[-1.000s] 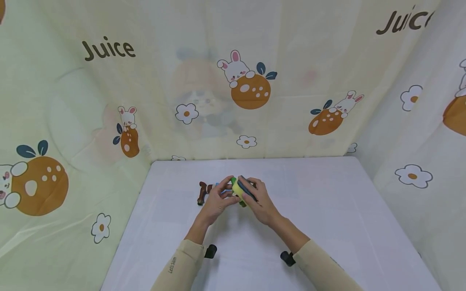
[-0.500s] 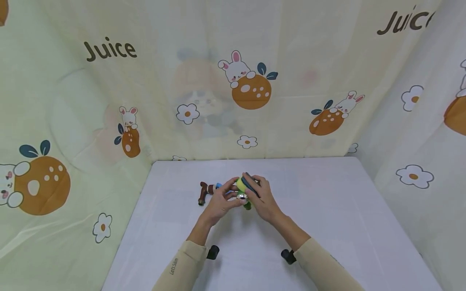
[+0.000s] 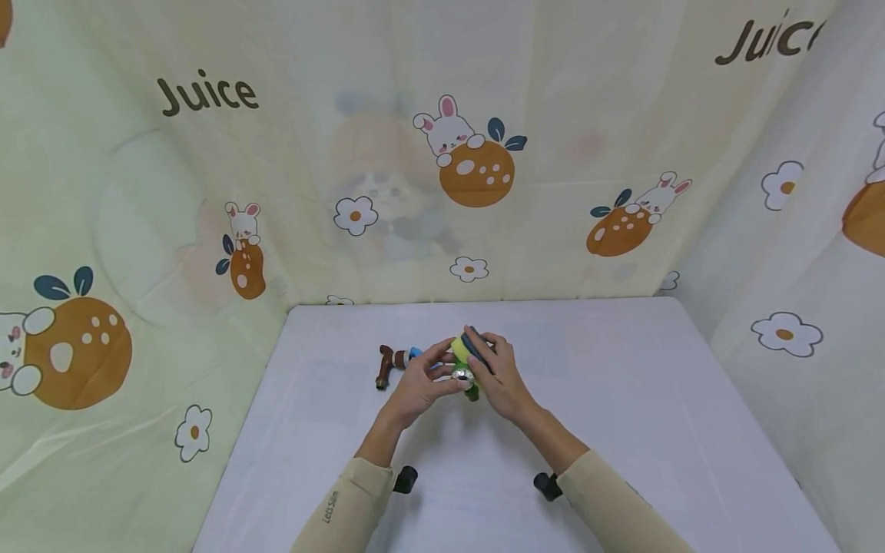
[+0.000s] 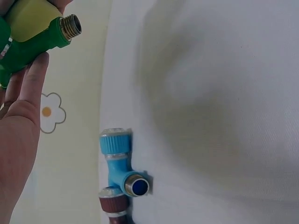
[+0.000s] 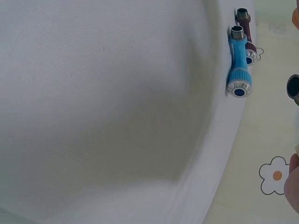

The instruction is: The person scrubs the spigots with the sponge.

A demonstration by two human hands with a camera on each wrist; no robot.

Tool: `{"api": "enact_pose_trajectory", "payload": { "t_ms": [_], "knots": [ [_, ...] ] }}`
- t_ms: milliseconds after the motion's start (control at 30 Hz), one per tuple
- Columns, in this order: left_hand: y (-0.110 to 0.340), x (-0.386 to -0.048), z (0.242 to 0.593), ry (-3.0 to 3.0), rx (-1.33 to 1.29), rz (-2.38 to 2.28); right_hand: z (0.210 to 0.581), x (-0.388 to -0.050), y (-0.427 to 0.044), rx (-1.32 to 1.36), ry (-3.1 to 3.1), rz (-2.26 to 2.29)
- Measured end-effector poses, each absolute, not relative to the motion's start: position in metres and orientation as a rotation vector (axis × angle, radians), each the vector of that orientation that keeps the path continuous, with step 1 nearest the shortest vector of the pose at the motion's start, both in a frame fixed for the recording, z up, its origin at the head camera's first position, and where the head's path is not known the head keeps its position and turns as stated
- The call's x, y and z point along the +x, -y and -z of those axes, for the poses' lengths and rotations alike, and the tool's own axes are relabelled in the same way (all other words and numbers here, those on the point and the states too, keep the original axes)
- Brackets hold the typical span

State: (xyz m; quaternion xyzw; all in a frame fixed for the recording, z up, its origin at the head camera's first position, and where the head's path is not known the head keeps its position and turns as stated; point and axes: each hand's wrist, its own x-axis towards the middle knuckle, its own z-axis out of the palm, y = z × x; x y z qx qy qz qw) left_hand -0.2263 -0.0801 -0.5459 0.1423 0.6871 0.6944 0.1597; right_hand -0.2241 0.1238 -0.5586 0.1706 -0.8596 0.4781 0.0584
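My left hand (image 3: 418, 384) holds a green pipe-fitting-like valve (image 4: 39, 45) with a threaded metal end, above the table. The right hand (image 3: 503, 384) grips a sponge (image 3: 459, 351), yellow with a dark scouring side, against the valve. The sponge's yellow face meets the green body in the left wrist view. Behind the left hand lie a blue valve (image 4: 119, 168) and a brown valve (image 3: 384, 369), end to end on the table. Fingers hide part of the green valve. In the right wrist view only an edge of the hand and a threaded opening show.
The white table (image 3: 622, 415) carries these things, with its far edge close behind the valves. Printed cloth (image 3: 567, 92) with rabbits and oranges hangs at the back and on both sides. Black wrist cameras (image 3: 406, 480) stick out from the sleeves.
Both hands have shifted slightly right with the sponge and green valve. The valve has turned so its shiny metal end shows, and more of the blue valve is uncovered. The brown valve stays put.
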Motion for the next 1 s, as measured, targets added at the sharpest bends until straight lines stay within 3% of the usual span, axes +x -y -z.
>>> {"api": "enact_pose_trajectory", "payload": {
  "t_ms": [1000],
  "knots": [
    [0.0767, -0.2224, 0.5429, -1.883, 0.492, -1.957, 0.5665, -0.2313, -0.128, 0.268, 2.558, -1.566]
  ]
}}
